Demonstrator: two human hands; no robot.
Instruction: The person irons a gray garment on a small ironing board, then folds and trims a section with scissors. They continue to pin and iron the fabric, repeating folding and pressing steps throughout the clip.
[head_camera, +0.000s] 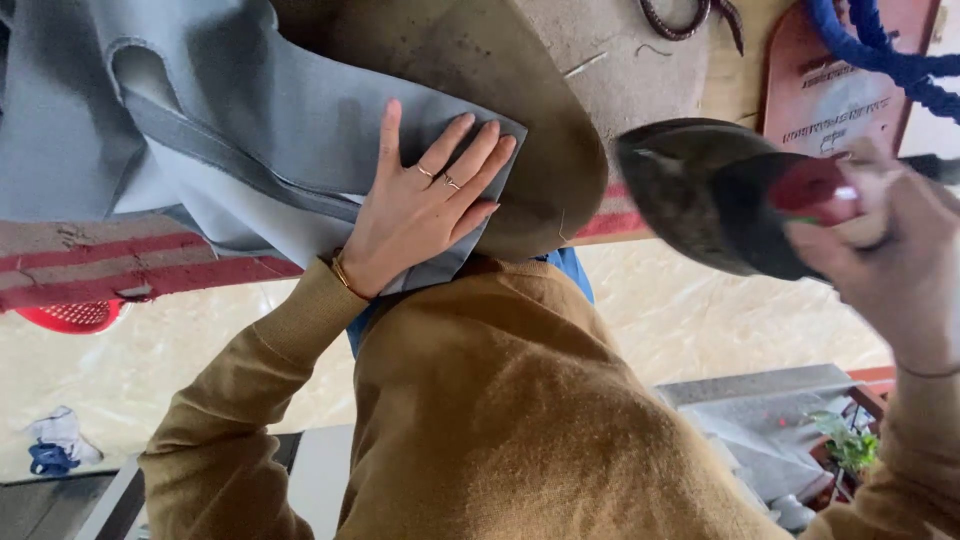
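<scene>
My left hand (425, 205) lies flat, fingers spread, on a folded corner of grey cloth (230, 110), pressing it onto a brown padded ironing surface (540, 120). Two thin rings and a bracelet show on that hand. My right hand (890, 250) grips the red handle of a dark, worn iron (700, 190). The iron hangs in the air to the right of the pad, its soleplate tilted and apart from the cloth. A mustard sweater covers both of my arms and fills the lower part of the view.
The table edge has red and pale stripes (120, 265). A red basket (75, 315) and a white and blue rag (55, 445) lie on the pale floor. Thick blue rope (890, 50) crosses a red board (830, 100). A small green plant (850, 445) stands lower right.
</scene>
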